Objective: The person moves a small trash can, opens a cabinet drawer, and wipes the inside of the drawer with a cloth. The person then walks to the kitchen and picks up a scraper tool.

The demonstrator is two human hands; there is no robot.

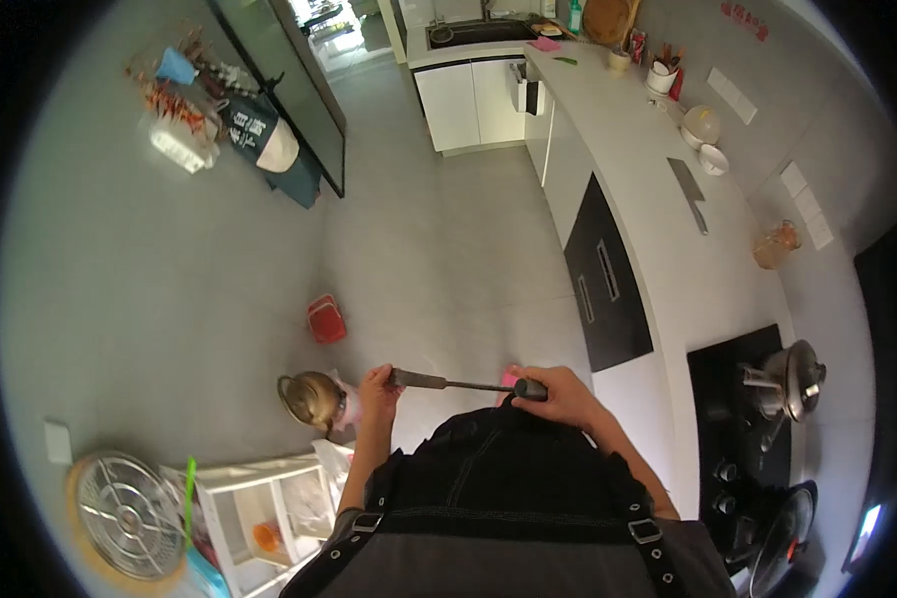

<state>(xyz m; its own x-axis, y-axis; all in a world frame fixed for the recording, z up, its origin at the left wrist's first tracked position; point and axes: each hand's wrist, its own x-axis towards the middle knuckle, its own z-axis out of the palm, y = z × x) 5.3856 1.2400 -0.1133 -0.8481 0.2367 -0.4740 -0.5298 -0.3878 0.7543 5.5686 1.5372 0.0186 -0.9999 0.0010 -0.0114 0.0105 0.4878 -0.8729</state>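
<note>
Held level across the front of my body is a long tool with a thin dark metal rod (473, 386). It has a flat grey-brown piece at one end and a thick dark grip at the other. My left hand (379, 389) is closed on the grey-brown end. The dark grip sits in my right hand (563, 399), with the fingers closed around it. What exactly the tool is, I cannot make out. A cleaver (688, 194) lies on the white counter (648, 239) to the right, apart from both hands.
A black stove (708, 399) with a lidded pot (799, 379) is on my right. On the floor stand a red bucket (326, 319) and a brass-coloured kettle (312, 401). A white shelf rack (234, 538) is at lower left. Aprons (269, 149) hang by the glass door.
</note>
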